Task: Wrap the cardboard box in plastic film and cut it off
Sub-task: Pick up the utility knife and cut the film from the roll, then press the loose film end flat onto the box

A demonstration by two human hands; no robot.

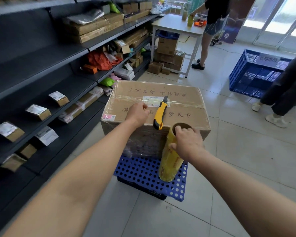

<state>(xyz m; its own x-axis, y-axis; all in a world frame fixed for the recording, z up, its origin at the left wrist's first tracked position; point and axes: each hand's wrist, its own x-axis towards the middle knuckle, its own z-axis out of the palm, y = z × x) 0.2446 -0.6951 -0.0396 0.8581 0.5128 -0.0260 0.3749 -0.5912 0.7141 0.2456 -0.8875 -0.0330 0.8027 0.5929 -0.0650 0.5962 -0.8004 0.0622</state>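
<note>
Right hand (188, 144) clamped on film roll (171, 156), axis near-upright, at cardboard box (157, 100) near edge | left hand (138, 113) flat on box top, fingers together | knife (160, 115) blade pointing away

- Daylight floods in through the glass doors (278, 16) at the far right and blows them out to white.
- The tiled floor (246, 151) carries a pale sheen.
- The dark shelves (32, 65) on my left stay dim and smeared with blur.
- Straight lines bow towards the edges, and my forearms look stretched.
</note>
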